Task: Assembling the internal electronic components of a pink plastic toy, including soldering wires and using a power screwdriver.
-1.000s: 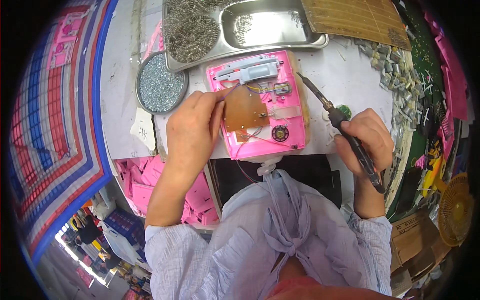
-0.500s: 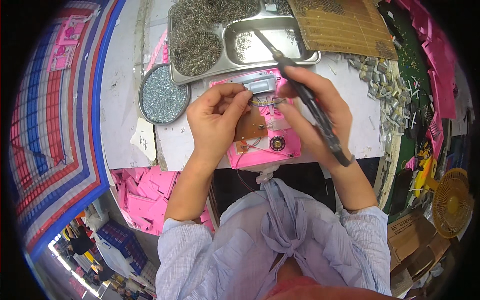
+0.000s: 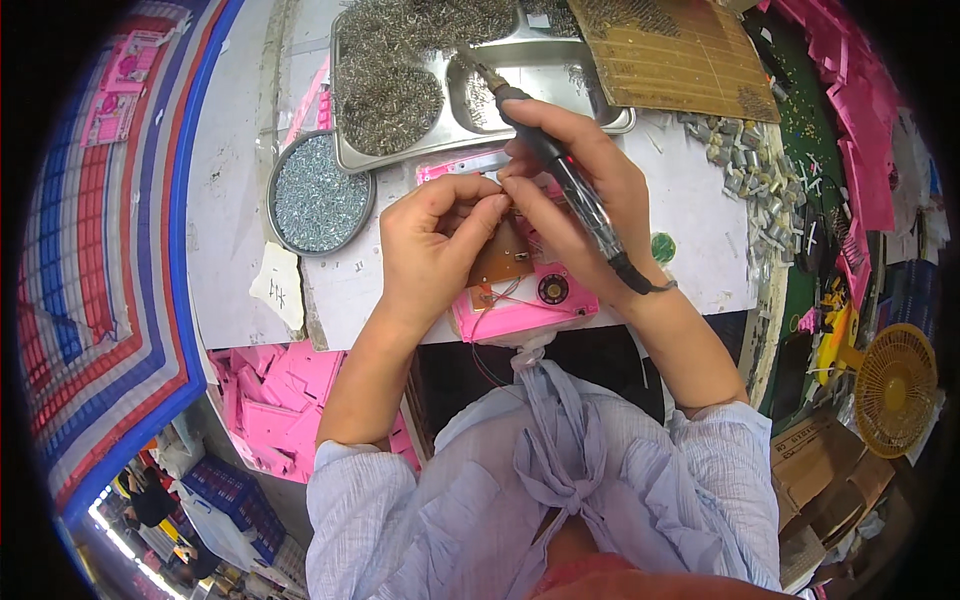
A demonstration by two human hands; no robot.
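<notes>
Right hand has shifted leftward over the open, bright-pink casing.

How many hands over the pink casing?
2 over the pink casing: left hand at its left, right hand at its right, gripping the black soldering iron. Their fingertips are close; no other hand seems hidden.

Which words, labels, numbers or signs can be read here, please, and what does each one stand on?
White irregular piece at left: dark handwritten marks, which I won't copy out.
Brown cardboard box at lower right: dark print, too small and blurred to read reliably.
</notes>
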